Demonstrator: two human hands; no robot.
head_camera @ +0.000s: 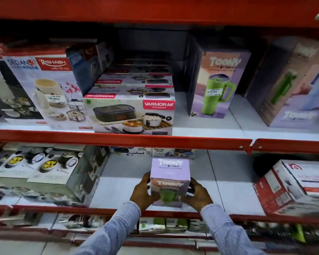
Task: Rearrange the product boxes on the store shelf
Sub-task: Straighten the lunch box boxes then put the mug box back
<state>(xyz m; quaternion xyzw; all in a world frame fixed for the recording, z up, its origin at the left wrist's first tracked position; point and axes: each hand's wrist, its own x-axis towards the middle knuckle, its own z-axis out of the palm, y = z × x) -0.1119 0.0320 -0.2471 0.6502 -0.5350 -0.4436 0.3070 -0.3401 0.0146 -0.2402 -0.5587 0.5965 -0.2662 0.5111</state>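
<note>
A lilac Toony tumbler box [170, 173] with a green tumbler printed on its front stands upright near the front edge of the lower shelf [228, 181]. My left hand [143, 193] clasps its left side and my right hand [197, 195] clasps its right side. On the upper shelf [206, 129] a matching Toony box [217, 81] stands upright, with another Toony box [291, 89] leaning at the far right. A stack of Varmora lunch-box cartons [131, 111] sits in the middle of that shelf.
Rishabh Sedan lunch-pack boxes [50, 89] fill the upper shelf's left. On the lower shelf, grey lunch-box cartons [44, 173] lie at the left and red-and-white boxes [293, 184] at the right. More cartons [151, 151] sit at its back. Red shelf rails [118, 138] run across.
</note>
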